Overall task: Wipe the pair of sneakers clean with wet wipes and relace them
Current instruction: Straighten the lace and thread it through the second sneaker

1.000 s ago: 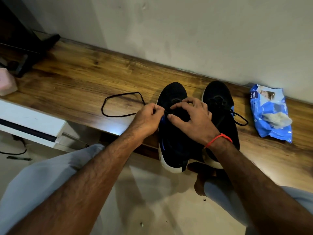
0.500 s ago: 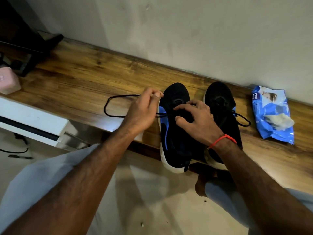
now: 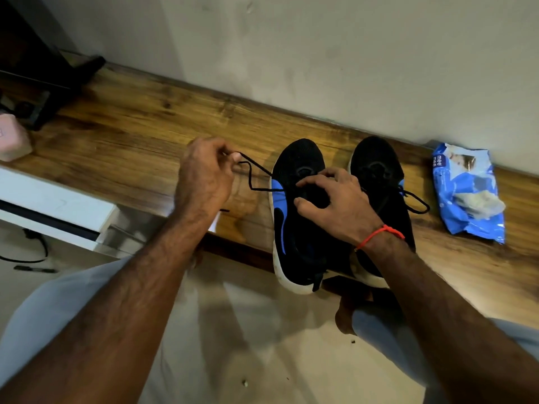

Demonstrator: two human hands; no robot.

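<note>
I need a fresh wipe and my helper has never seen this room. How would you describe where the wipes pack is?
On the wooden shelf against the wall, look right of the two black sneakers. The wipes pack is the crinkled blue packet there.

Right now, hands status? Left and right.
Left hand: pinching the black lace, pulled out sideways from the left sneaker.
Right hand: fingers curled on that sneaker's tongue area, steadying it.

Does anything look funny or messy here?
A little. Both sneakers poke their heels past the shelf edge, so they could tip. The wipes pack is crumpled, with a wipe sticking out. Nothing is spilled.
</note>
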